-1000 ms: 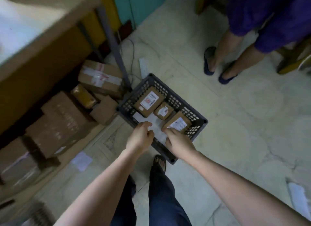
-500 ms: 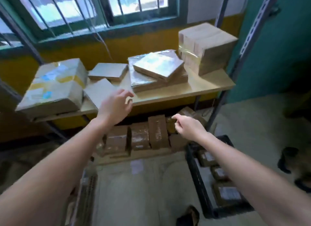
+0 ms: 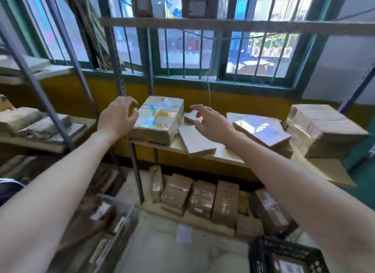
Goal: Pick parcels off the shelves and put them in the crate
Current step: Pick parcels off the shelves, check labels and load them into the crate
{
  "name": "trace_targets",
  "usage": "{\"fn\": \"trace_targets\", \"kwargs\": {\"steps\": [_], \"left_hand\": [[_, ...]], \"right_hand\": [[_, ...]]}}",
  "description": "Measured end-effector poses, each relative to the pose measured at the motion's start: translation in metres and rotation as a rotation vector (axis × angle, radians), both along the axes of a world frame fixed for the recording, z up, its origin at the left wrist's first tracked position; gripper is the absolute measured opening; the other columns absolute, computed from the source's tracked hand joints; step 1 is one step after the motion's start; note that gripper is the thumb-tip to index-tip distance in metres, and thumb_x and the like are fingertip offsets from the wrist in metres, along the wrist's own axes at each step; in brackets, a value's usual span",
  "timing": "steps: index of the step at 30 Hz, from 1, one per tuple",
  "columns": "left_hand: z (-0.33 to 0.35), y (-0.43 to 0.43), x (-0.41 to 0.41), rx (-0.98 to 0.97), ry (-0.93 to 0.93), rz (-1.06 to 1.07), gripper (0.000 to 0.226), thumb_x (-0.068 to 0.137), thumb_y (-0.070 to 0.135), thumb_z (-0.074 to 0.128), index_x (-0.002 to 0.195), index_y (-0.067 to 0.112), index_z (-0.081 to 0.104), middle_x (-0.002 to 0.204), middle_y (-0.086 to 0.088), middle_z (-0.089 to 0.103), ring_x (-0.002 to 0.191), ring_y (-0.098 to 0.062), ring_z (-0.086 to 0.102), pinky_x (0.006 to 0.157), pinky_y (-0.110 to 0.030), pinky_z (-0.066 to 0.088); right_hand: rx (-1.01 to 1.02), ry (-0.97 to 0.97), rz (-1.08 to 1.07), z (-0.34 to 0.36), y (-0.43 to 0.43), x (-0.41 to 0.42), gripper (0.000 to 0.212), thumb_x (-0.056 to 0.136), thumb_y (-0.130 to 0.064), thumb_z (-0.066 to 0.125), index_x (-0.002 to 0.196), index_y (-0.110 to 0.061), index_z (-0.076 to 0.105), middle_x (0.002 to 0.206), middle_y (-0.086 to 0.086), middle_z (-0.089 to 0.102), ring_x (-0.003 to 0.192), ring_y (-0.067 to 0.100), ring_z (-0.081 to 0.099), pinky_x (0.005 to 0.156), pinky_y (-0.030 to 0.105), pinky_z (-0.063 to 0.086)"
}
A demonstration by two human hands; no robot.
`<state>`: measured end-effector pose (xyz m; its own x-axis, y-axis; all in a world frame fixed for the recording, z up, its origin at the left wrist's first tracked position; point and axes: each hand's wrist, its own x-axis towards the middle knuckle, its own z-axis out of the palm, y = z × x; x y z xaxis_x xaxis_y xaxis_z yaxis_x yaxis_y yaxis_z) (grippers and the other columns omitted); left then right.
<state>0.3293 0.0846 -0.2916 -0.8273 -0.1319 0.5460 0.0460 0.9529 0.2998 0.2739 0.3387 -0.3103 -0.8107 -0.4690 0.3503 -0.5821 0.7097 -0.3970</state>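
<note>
Both hands reach toward the pale wooden shelf board (image 3: pixel 225 154) under the barred window; neither holds anything.

The left hand (image 3: pixel 116 118) has its fingers spread and curled, at the left rear corner of the thick brown cardboard parcel wrapped in clear film with blue and yellow tape (image 3: pixel 157 120). It seems close to the parcel's left side, though actual contact cannot be told. That parcel sits at the shelf's left end, its near edge at the board's front edge.

The right hand (image 3: pixel 212 122) is open with fingers splayed, hovering above the flat, thin brown cardboard mailer (image 3: pixel 195 139), which overhangs the shelf's front edge just right of the thick parcel. A smaller flat cardboard piece (image 3: pixel 190 115) lies behind it, partly hidden by the fingers.

Judgement: the two hands bracket the thick parcel, one per side, as suits a bulky item (a one-handed grab looks unlikely to work). The film may be slippery.

Further right along the shelf lie a flat parcel in glossy reflective wrap (image 3: pixel 261 130) and a tall film-bound stack of cardboard (image 3: pixel 322 130) at the right end.

The black perforated plastic crate (image 3: pixel 288 252) stands on the floor at lower right, already holding at least one labelled parcel.
</note>
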Motion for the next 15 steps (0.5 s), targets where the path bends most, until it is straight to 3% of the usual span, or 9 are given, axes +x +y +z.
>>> {"fn": "trace_targets", "kwargs": {"steps": [3, 7, 9, 11, 15], "left_hand": [[-0.009, -0.004, -0.017, 0.11, -0.019, 0.07, 0.034, 0.095, 0.024, 0.043, 0.126, 0.013, 0.049, 0.129, -0.014, 0.052, 0.109, -0.028, 0.055, 0.079, -0.034, 0.043], [-0.048, -0.002, -0.037, 0.206, -0.227, 0.09, 0.045, 0.095, 0.029, 0.041, 0.139, 0.02, 0.034, 0.14, -0.011, 0.04, 0.116, -0.027, 0.051, 0.086, -0.039, 0.044], [-0.075, -0.004, -0.043, 0.218, -0.29, 0.091, 0.048, 0.094, 0.03, 0.042, 0.14, 0.022, 0.031, 0.141, -0.009, 0.038, 0.114, -0.026, 0.052, 0.084, -0.038, 0.045], [-0.101, -0.006, -0.048, 0.247, -0.352, 0.099, 0.051, 0.093, 0.029, 0.045, 0.141, 0.023, 0.03, 0.142, -0.007, 0.036, 0.117, -0.025, 0.05, 0.085, -0.037, 0.044], [-0.141, -0.018, -0.069, 0.238, -0.47, 0.115, 0.055, 0.09, 0.027, 0.048, 0.142, 0.02, 0.031, 0.145, -0.007, 0.032, 0.13, -0.025, 0.039, 0.099, -0.04, 0.039]], "right_hand": [[-0.005, 0.002, 0.053, -0.007, -0.013, -0.02, 0.047, 0.095, -0.029, 0.045, 0.139, -0.03, 0.032, 0.131, 0.007, 0.049, 0.092, 0.015, 0.057, 0.07, 0.027, 0.049], [0.034, -0.108, 0.072, -0.05, -0.02, -0.043, 0.051, 0.092, -0.034, 0.048, 0.141, -0.034, 0.031, 0.137, 0.009, 0.043, 0.106, 0.024, 0.057, 0.088, 0.039, 0.05], [0.084, -0.157, 0.077, -0.077, -0.023, -0.05, 0.054, 0.092, -0.033, 0.049, 0.142, -0.032, 0.031, 0.136, 0.008, 0.042, 0.113, 0.026, 0.053, 0.096, 0.038, 0.046], [0.083, -0.282, 0.09, -0.103, -0.028, -0.054, 0.056, 0.092, -0.032, 0.049, 0.144, -0.031, 0.029, 0.139, 0.007, 0.037, 0.116, 0.025, 0.051, 0.099, 0.033, 0.042], [0.118, -0.417, 0.104, -0.138, -0.042, -0.069, 0.056, 0.093, -0.031, 0.048, 0.144, -0.032, 0.025, 0.142, 0.004, 0.033, 0.116, 0.026, 0.052, 0.097, 0.037, 0.045]]}}
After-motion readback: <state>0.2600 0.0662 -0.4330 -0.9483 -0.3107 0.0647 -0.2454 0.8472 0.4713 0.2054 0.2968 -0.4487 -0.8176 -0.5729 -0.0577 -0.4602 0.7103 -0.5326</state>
